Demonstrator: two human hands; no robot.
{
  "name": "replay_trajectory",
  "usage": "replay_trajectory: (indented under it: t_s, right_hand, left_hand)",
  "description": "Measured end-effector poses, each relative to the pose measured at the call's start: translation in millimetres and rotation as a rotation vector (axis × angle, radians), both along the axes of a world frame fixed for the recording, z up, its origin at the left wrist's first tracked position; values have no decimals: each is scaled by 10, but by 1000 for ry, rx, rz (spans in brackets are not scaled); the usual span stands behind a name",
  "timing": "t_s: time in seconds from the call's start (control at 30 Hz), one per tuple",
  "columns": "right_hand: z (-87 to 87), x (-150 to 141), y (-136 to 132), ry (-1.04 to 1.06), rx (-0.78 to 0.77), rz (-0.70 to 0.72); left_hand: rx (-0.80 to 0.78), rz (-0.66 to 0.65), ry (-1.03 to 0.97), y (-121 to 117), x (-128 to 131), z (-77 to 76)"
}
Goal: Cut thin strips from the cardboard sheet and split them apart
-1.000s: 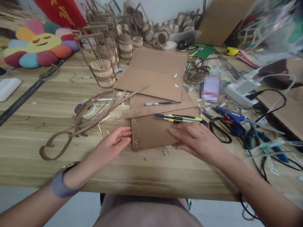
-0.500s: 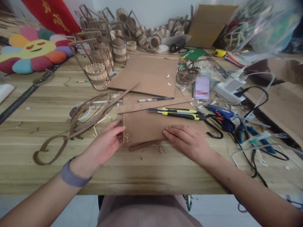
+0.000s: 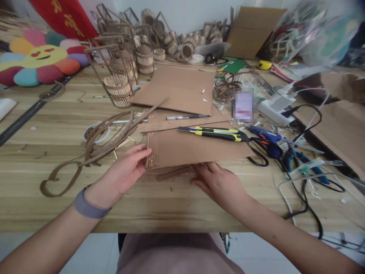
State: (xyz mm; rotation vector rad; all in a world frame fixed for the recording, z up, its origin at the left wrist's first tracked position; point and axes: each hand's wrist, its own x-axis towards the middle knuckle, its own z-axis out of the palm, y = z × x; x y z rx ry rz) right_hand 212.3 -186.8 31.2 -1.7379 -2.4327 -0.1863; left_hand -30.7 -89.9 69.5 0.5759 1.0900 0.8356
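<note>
My left hand point(image 3: 129, 167) pinches the left edge of a brown cardboard sheet point(image 3: 173, 148), whose front edge is lifted a little off the table. My right hand point(image 3: 219, 180) reaches under that front edge; its fingertips are partly hidden, so I cannot tell whether they grip anything. Close to them, a narrow brown strip point(image 3: 171, 174) pokes out from beneath the sheet. A yellow-and-black utility knife point(image 3: 219, 133) lies across the sheet, its blade pointing left. Behind it are a long cardboard strip point(image 3: 159, 125) and a pen point(image 3: 186, 117).
Another cardboard piece point(image 3: 176, 85) lies behind. Curled brown strips point(image 3: 105, 140) are at left, near small slatted baskets point(image 3: 117, 89). On the right are a blue glue gun point(image 3: 264, 135), pliers point(image 3: 309, 167), tangled cables and a power strip point(image 3: 276, 110).
My right hand has gone from resting on top of the sheet to reaching beneath its front edge. That edge has risen, and the knife and long strip have shifted slightly away from me.
</note>
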Motion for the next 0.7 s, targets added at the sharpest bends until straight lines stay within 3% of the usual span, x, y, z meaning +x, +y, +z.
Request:
replay_trajectory:
  t_s: [0.07,0.13,0.27,0.37,0.57,0.63,0.7]
  right_hand:
    - [-39,-4,39,-9,3,33]
    - [-54,10,43,-35,33,154]
    - [21,8,-74,-82,146,338]
    - [196,-44,-170,126,96,310]
    - [563,-133,-32,653,-220,57]
    - [583,-156,66,722,-256,25]
    - [554,-182,146,757,-264,35]
  left_hand:
    - [-22,25,4,7,-7,25]
    - [-37,59,22,11,-14,39]
    - [1,95,103,9,-42,-10]
    - [72,74,201,-32,-92,-72]
    - [374,-174,628,-297,-167,-28]
    - [456,-211,643,-411,-100,16]
    - [454,-301,510,-502,26,40]
